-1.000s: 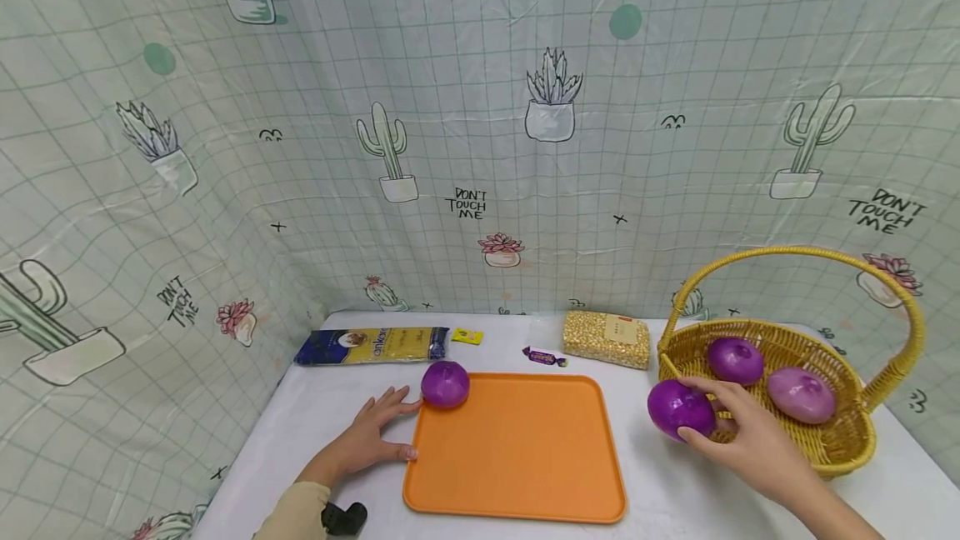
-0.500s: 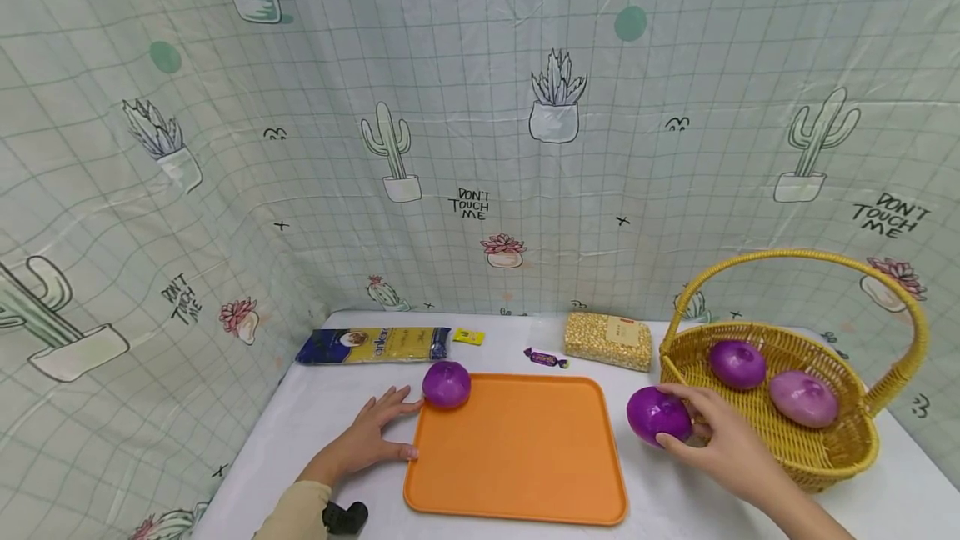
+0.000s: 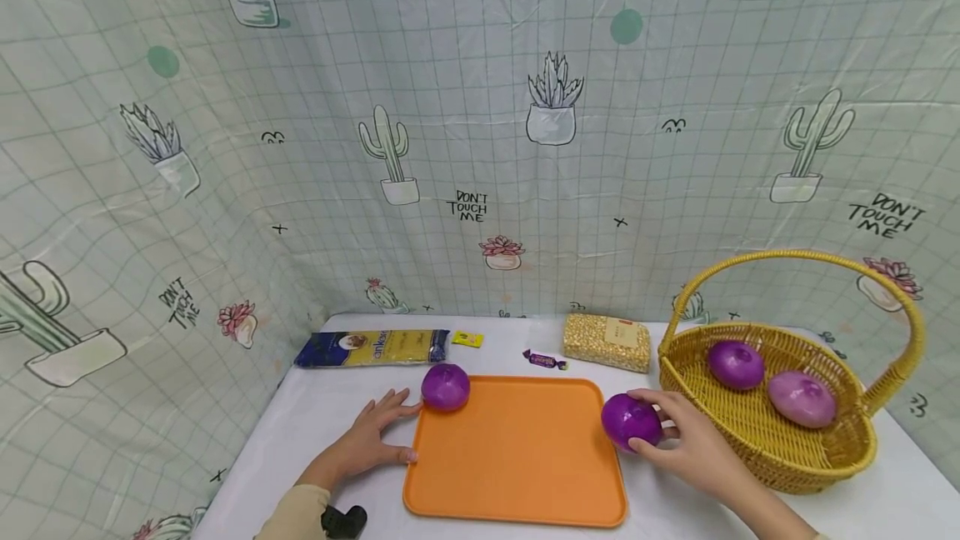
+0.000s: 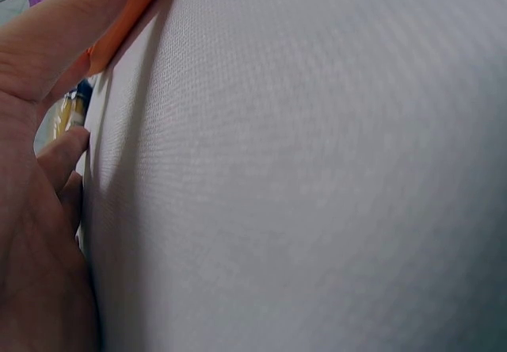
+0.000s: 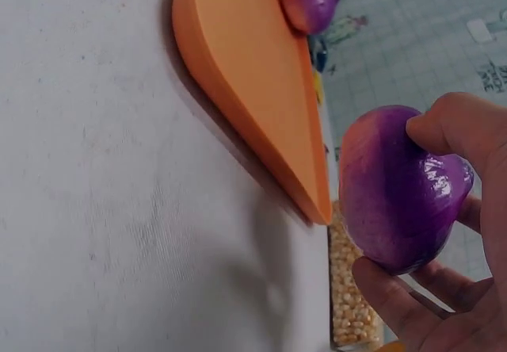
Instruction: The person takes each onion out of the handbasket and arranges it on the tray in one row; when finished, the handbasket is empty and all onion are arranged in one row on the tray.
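Right hand [image 3: 693, 448] has its fingers and thumb curled round a purple onion [image 3: 631, 421], holding it over the right edge of the orange tray [image 3: 517, 473]; in the right wrist view the onion [image 5: 400, 189] sits clear above the white table [image 5: 119, 209], just off the tray's corner. Left hand [image 3: 371, 438] lies flat with fingers spread on the table, thumb against the tray's left rim. A second purple onion [image 3: 446, 386] rests on the tray's far left corner, right by those fingertips. Off to the right is a yellow wicker basket [image 3: 855, 448] with two more onions inside [image 3: 737, 363], one paler [image 3: 802, 397]. Further back there's a blue pasta packet [image 3: 371, 347], a small yellow sachet [image 3: 467, 339], a wrapped candy [image 3: 545, 359] and a bag of corn kernels [image 3: 606, 340], all in front of the cactus-print curtain [image 3: 480, 148].
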